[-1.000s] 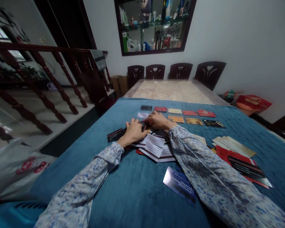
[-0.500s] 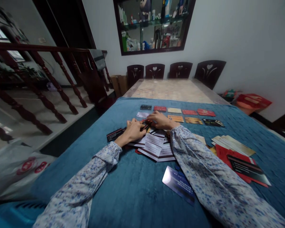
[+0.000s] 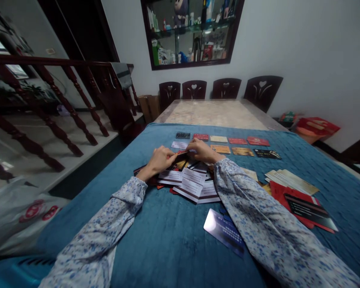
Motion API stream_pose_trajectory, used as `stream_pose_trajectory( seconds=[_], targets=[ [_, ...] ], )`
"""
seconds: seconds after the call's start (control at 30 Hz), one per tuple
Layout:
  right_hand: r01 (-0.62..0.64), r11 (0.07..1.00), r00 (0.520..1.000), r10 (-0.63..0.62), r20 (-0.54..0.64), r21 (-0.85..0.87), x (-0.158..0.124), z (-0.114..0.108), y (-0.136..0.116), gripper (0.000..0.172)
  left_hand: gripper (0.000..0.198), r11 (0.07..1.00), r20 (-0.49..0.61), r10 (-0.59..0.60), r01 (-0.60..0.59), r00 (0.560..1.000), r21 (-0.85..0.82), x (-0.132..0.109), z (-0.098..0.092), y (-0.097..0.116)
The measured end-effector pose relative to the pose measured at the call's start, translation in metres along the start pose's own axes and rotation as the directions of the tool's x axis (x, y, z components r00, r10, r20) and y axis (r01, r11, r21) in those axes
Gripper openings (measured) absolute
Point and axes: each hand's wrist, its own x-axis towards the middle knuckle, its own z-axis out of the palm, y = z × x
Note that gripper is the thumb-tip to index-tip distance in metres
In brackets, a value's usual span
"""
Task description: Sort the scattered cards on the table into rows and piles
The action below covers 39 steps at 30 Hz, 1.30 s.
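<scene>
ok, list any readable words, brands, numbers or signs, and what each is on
Nothing legible.
White pile cards: printed lines, too small.
Blue-purple card: pale lettering, blurred.
Black card, right: white lines, too small.
Cards in far rows: markings too small.
White plastic bag: red marks, unreadable.

A dark card (image 3: 181, 154) tilts nearly edge-on above a loose, overlapping pile of white, red and black cards (image 3: 192, 187)

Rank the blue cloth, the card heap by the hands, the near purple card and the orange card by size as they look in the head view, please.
1. Blue cloth
2. Card heap
3. Purple card
4. Orange card
The purple card lies nearer the camera, so the two cards' true order is unsure.
</scene>
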Motion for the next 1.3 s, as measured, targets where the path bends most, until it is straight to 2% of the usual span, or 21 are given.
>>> stream_pose_trajectory(
  seconds=[0.37,0.63,0.93,1.1,1.3],
  targets=[
    [-0.017,0.999,1.000,0.017,-0.019,0.034,0.000,0.000,-0.005,0.026,0.027,0.999,-0.035,-0.041,0.040,0.999,-0.017,-0.002,-0.005,-0.007],
    [-0.018,0.998,0.999,0.020,-0.035,0.057,0.000,0.003,-0.005,0.037,0.030,0.998,-0.061,-0.055,0.054,0.997,-0.024,0.000,0.000,-0.015],
    [-0.048,0.998,0.995,0.044,-0.087,-0.044,0.000,0.014,-0.007,0.049,0.033,0.994,-0.125,-0.090,0.082,0.988,-0.068,-0.003,0.005,-0.017],
    [-0.061,0.994,0.996,0.054,-0.073,-0.089,-0.003,0.009,-0.012,0.045,0.029,0.998,-0.109,-0.059,0.055,0.992,-0.038,-0.004,0.007,-0.016],
    [-0.027,0.992,0.999,0.022,-0.045,-0.126,-0.004,0.008,-0.016,0.050,0.036,0.995,-0.074,-0.092,0.095,0.993,0.031,-0.007,0.012,-0.013]
  ],
)
